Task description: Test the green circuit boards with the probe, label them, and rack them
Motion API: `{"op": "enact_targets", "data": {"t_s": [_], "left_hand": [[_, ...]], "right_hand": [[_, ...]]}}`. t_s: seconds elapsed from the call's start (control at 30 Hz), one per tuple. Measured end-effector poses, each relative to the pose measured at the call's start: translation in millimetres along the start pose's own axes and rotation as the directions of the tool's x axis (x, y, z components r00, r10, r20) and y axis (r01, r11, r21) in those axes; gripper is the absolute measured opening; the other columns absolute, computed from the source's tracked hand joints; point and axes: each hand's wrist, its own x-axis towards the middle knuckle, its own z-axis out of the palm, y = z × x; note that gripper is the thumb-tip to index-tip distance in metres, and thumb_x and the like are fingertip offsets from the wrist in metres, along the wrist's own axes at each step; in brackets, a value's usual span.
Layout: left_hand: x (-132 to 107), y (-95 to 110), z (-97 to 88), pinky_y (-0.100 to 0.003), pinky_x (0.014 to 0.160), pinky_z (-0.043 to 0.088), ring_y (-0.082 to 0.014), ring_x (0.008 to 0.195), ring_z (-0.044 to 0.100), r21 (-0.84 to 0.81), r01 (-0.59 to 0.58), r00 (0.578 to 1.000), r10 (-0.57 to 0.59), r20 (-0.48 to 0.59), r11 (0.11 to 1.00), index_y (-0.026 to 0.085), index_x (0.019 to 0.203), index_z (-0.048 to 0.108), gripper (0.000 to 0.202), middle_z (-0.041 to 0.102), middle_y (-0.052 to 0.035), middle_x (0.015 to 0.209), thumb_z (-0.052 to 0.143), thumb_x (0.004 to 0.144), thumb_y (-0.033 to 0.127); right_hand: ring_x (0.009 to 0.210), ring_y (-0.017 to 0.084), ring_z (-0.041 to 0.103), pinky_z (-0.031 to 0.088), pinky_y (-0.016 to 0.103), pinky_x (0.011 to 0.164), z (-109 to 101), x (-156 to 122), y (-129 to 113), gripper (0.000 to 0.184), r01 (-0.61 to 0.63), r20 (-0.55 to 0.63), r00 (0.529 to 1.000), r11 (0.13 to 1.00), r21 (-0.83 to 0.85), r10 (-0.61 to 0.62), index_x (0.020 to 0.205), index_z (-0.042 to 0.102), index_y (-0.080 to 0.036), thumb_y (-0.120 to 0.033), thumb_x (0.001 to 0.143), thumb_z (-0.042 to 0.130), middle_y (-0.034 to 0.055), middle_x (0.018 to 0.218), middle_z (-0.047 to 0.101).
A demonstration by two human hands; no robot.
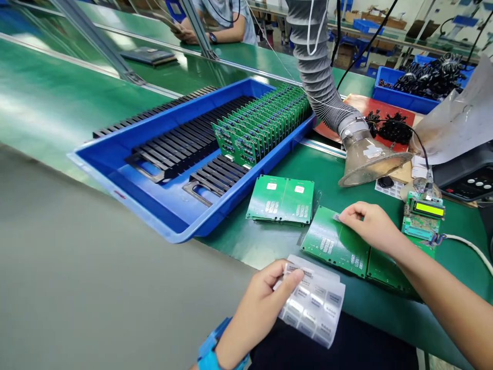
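Note:
My left hand pinches a sheet of silvery labels between thumb and fingers, close to the table's front edge. Printed stickers cover the sheet in rows. Over a green circuit board, my right hand is closed on a small label, which is at the board's upper part; whether it touches the surface I cannot tell. To the left lies a stack of circuit boards, its top one bearing two white labels. Another green board sits partly beneath my right forearm.
A blue tray holds black slotted racks and a row of upright circuit boards. A grey extraction hose hangs above the bench. At right are a lit display module and a blue bin of black cables. Someone sits opposite.

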Motion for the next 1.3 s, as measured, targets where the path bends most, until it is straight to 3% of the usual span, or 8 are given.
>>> {"op": "enact_targets", "data": {"t_s": [0.37,0.57,0.63,0.7,0.87,1.1,1.2,1.3], "left_hand": [[2,-8,0.9,-0.021,0.050,0.041,-0.0100,0.051,0.049,-0.013,0.075,0.987,-0.073,0.145,0.997,0.017,0.071,0.057,0.037,0.055,0.0030,0.059,0.060,0.078,0.053],[5,-14,0.3,-0.021,0.052,0.040,-0.0102,0.054,0.049,0.004,0.062,0.984,-0.061,0.166,0.998,0.017,0.073,0.058,0.036,0.057,0.0025,0.061,0.059,0.079,0.052],[6,-15,0.2,-0.022,0.053,0.040,-0.0107,0.056,0.050,0.014,0.046,0.984,-0.048,0.174,0.999,0.017,0.073,0.059,0.035,0.057,0.0021,0.063,0.059,0.080,0.051],[6,-16,0.3,-0.022,0.055,0.041,-0.0114,0.058,0.051,0.024,0.033,0.981,-0.037,0.190,0.999,0.017,0.073,0.059,0.034,0.058,0.0017,0.065,0.058,0.082,0.051],[7,-13,5.0,-0.023,0.057,0.042,-0.0123,0.060,0.052,0.032,0.030,0.970,-0.037,0.238,0.999,0.018,0.076,0.060,0.034,0.059,0.0007,0.067,0.056,0.083,0.051],[7,-9,15.1,-0.023,0.055,0.042,-0.0129,0.059,0.052,0.014,0.045,0.962,-0.048,0.270,0.999,0.017,0.078,0.058,0.038,0.060,-0.0005,0.068,0.053,0.083,0.054],[7,-7,19.3,-0.023,0.051,0.040,-0.0113,0.052,0.047,0.045,0.045,0.963,-0.055,0.262,0.998,0.017,0.074,0.053,0.040,0.054,0.0016,0.061,0.049,0.084,0.056],[7,-5,24.3,-0.023,0.052,0.039,-0.0118,0.054,0.046,0.104,0.006,0.966,-0.032,0.256,0.995,0.018,0.073,0.053,0.039,0.052,0.0016,0.062,0.046,0.086,0.053]], "right_hand": [[0.076,0.018,0.055,0.037,0.032,0.073,22,3,0,0.020,0.079,0.040,0.996,0.982,-0.174,-0.074,0.068,0.063,-0.020,-0.028,0.084,0.053,0.0018,0.072,0.061],[0.081,0.024,0.053,0.036,0.042,0.080,23,-11,-1,0.018,0.250,-0.117,0.931,0.837,-0.487,-0.347,0.099,0.062,-0.017,-0.028,0.085,0.056,0.0064,0.079,0.060],[0.085,0.025,0.053,0.039,0.042,0.080,13,-16,3,0.031,0.261,-0.201,0.903,0.856,-0.446,-0.380,0.113,0.054,-0.015,-0.027,0.085,0.055,0.0079,0.085,0.059],[0.085,0.023,0.055,0.043,0.039,0.078,0,-21,12,0.031,0.255,-0.203,0.927,0.926,-0.280,-0.317,0.116,0.049,-0.017,-0.023,0.085,0.052,0.0066,0.087,0.059],[0.073,0.016,0.059,0.049,0.032,0.070,-16,-29,30,0.029,0.081,0.060,0.995,0.995,0.065,-0.085,0.112,0.045,-0.022,-0.018,0.083,0.048,0.0005,0.081,0.062],[0.078,0.019,0.060,0.051,0.036,0.073,5,-37,35,0.022,0.185,-0.088,0.977,0.979,-0.089,-0.193,0.103,0.051,-0.021,-0.013,0.083,0.047,0.0031,0.080,0.064],[0.091,0.023,0.058,0.050,0.041,0.080,8,-47,34,0.017,0.310,-0.159,0.920,0.915,-0.260,-0.357,0.097,0.057,-0.021,-0.013,0.086,0.047,0.0109,0.104,0.062],[0.100,0.024,0.057,0.049,0.042,0.084,6,-60,22,0.017,0.365,-0.214,0.887,0.906,-0.215,-0.408,0.100,0.059,-0.021,-0.017,0.089,0.047,0.0135,0.119,0.056]]}}
